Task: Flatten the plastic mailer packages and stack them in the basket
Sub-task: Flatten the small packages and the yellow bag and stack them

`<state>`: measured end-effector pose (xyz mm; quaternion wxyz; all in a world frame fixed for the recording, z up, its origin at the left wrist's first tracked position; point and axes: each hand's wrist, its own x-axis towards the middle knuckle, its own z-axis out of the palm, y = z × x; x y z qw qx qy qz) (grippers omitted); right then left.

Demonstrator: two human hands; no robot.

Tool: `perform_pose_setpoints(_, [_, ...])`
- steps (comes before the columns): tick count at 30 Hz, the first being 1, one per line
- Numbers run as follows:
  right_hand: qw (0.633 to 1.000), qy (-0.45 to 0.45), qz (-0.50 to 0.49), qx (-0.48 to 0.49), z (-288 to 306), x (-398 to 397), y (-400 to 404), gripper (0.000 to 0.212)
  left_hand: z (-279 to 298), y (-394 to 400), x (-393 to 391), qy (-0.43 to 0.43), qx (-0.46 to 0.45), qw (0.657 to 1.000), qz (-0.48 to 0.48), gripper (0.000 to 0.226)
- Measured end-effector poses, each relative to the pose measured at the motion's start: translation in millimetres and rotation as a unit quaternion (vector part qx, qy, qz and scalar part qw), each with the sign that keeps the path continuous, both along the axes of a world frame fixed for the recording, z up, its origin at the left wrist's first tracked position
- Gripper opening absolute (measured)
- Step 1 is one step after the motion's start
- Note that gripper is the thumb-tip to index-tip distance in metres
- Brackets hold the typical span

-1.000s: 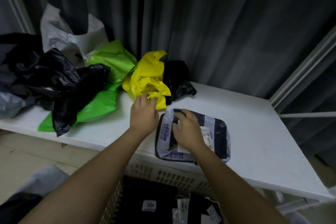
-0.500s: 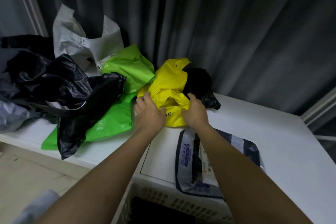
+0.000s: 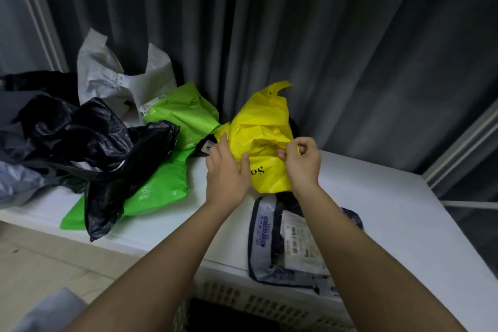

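Note:
A crumpled yellow mailer stands on the white table, held between both hands. My left hand grips its left side, thumb on the front. My right hand pinches its right edge with closed fingers. A flattened grey-and-black mailer with a shipping label lies near the table's front edge, under my right forearm. The white slotted basket sits below the table edge, with dark packages inside.
To the left lie a heap of crumpled mailers: green, black, white and grey. A small black mailer peeks out behind the yellow one. Dark curtains hang behind.
Both hands left the flattened grey-and-black mailer, reached to the yellow mailer and took hold of it. It now stands lifted and pulled toward me.

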<state>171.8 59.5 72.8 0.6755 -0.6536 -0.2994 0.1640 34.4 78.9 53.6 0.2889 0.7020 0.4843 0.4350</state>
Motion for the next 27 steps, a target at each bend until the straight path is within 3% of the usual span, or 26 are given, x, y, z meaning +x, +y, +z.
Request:
perform_pose_setpoints(5, [0.996, 0.058, -0.026, 0.065, 41.6, 8.3, -39.4, 0.009, 26.6, -33.7, 6.4, -0.046, 0.018, 0.996, -0.067, 0.07])
perform_pose_setpoints(11, [0.979, 0.138, -0.071, 0.136, 80.5, 16.6, -97.3, 0.018, 50.9, -86.0, 6.7, -0.119, -0.161, 0.969, -0.144, 0.095])
perform_pose_setpoints(16, [0.95, 0.248, -0.091, 0.168, 77.8, 17.6, -142.3, 0.015, 40.6, -111.7, 12.6, -0.104, -0.318, 0.903, -0.27, 0.111])
perform_pose_setpoints(19, [0.944, 0.289, -0.075, 0.141, 60.4, 14.2, -167.5, 0.005, 32.3, -126.4, 20.9, -0.094, -0.291, 0.907, -0.29, 0.115])
perform_pose_setpoints(23, [0.963, 0.263, 0.003, 0.053, 32.8, 16.4, -191.3, 0.011, 27.8, -134.6, 28.8, -0.14, -0.272, 0.919, -0.25, 0.121])
perform_pose_setpoints(25, [0.972, 0.232, 0.045, -0.004, 20.1, 17.6, -200.1, 0.011, 24.1, -133.3, 30.4, -0.119, -0.252, 0.936, -0.217, 0.115])
perform_pose_setpoints(27, [0.973, 0.219, 0.064, -0.022, 11.7, 18.0, -203.9, 0.015, 19.0, -129.7, 31.1, -0.097, -0.225, 0.952, -0.183, 0.096])
